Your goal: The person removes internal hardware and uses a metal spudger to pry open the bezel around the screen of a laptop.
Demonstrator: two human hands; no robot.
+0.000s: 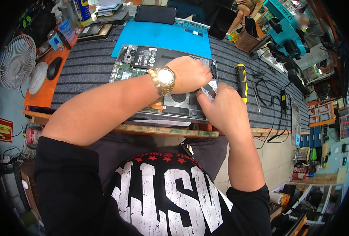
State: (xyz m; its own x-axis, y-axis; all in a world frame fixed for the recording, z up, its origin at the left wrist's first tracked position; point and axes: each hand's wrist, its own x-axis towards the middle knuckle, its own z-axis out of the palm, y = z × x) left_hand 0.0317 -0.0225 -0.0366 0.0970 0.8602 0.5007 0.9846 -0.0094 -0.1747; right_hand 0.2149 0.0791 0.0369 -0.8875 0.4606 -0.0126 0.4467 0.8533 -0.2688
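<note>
An opened laptop (127, 72) lies on the striped grey mat, showing a green circuit board, black battery, copper heat pipe and round fan. My left hand (188, 72), a gold watch and beads at the wrist, reaches over the battery with curled fingers at a small silvery piece (211, 87) on the laptop's right side. My right hand (221, 104) is at the same piece, thumb and fingers bent round its lower side; exactly what each grips is hidden. A black and yellow screwdriver (242, 82) lies just right of my right hand.
A blue pad (129, 39) with a black phone (155, 14) lies behind the laptop. Cables (267, 92) and a teal microscope (278, 29) are at the right. A fan (17, 61), mouse (54, 69) and bottles (64, 27) stand left. Another person's leg (241, 13) shows beyond the bench.
</note>
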